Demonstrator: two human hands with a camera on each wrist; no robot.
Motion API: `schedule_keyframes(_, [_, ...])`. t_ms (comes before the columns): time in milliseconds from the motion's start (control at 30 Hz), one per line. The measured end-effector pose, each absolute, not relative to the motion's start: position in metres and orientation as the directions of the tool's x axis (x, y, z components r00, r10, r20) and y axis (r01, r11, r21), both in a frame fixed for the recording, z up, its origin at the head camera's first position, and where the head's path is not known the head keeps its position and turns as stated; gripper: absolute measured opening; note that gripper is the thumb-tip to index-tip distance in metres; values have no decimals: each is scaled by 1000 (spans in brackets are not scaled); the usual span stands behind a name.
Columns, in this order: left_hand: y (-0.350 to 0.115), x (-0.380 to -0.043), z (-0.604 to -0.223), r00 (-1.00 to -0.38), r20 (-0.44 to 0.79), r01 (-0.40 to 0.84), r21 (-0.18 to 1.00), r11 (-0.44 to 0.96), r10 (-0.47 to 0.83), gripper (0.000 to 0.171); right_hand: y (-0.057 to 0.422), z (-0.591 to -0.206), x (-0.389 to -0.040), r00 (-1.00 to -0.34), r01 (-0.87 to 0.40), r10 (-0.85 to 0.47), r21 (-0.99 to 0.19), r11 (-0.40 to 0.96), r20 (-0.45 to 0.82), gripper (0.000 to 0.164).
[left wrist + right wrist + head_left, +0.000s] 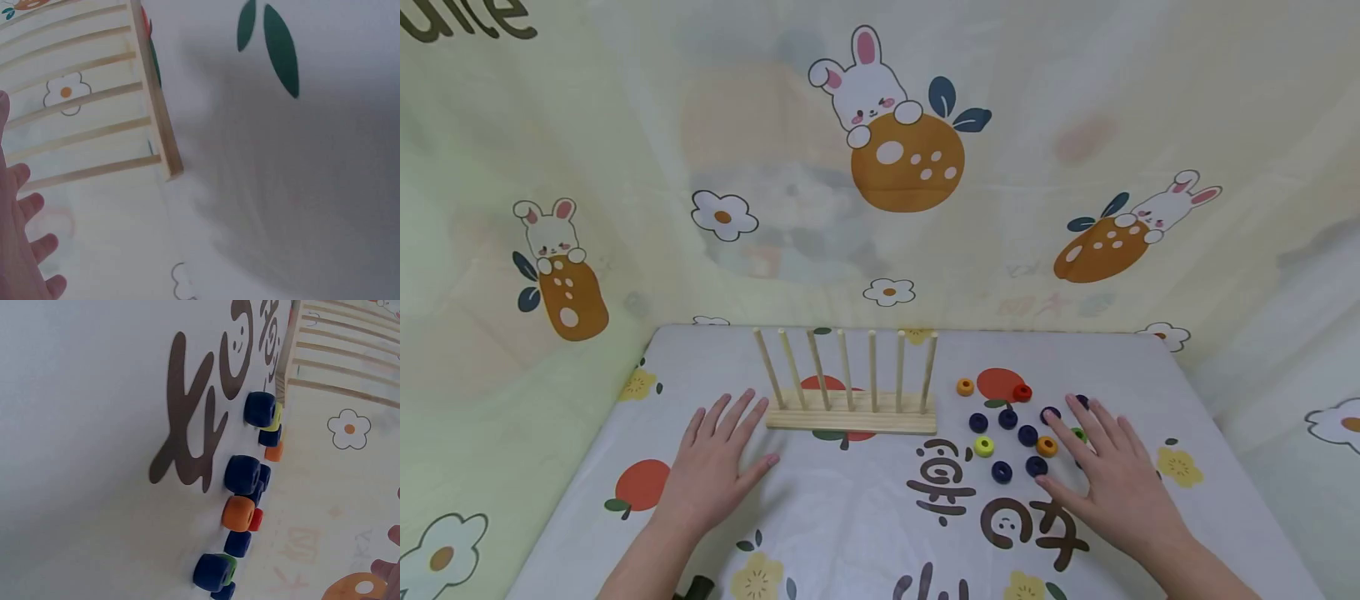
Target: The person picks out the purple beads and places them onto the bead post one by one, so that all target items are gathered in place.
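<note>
A wooden peg rack (852, 423) with several upright dowels stands at the back middle of the table. To its right lie loose round beads with holes: several dark blue ones (1027, 435), orange ones (1047, 447), a red one (1022, 392), a yellow-green one (983, 447) and a green one (1079, 434). My left hand (718, 471), fingers spread, is left of the rack and holds nothing. My right hand (1116, 487) is spread over the right side of the beads, partly hiding some. Whether its fingertips touch any bead, I cannot tell. In the right wrist view the blue beads (242, 474) sit apart from the fingers.
A printed cloth (850, 517) covers the table. A patterned curtain (775, 275) rises behind the table's back edge. Near the left forearm a small black object (700, 587) shows at the bottom edge of the head view.
</note>
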State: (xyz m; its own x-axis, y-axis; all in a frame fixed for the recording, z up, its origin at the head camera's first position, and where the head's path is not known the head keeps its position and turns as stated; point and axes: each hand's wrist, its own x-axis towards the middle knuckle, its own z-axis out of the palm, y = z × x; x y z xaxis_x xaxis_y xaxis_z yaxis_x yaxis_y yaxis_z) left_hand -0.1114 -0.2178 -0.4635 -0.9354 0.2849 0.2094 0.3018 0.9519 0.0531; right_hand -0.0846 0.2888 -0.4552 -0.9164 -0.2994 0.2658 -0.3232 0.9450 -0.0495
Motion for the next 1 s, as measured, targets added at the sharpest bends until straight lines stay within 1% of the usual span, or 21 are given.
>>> schedule_keyframes(333, [-221, -120, -470, -952, 193, 261, 105, 960, 238, 80, 289, -461, -83, -953, -263, -241, -110, 958, 183, 84])
schedule_keyframes(667, [-228, -128, -476, -960, 177, 245, 170, 955, 215, 78, 291, -467, -85, -959, -255, -232, -138, 957, 161, 75])
schedule_keyframes(833, [-232, -133, -480, -964, 161, 242, 207, 948, 210, 75, 293, -472, -87, -970, -234, -218, -166, 958, 109, 73])
schedule_keyframes(1000, [-234, -138, -486, -975, 122, 213, 255, 943, 187, 74, 294, -477, -90, -980, -199, -192, -159, 967, 60, 71])
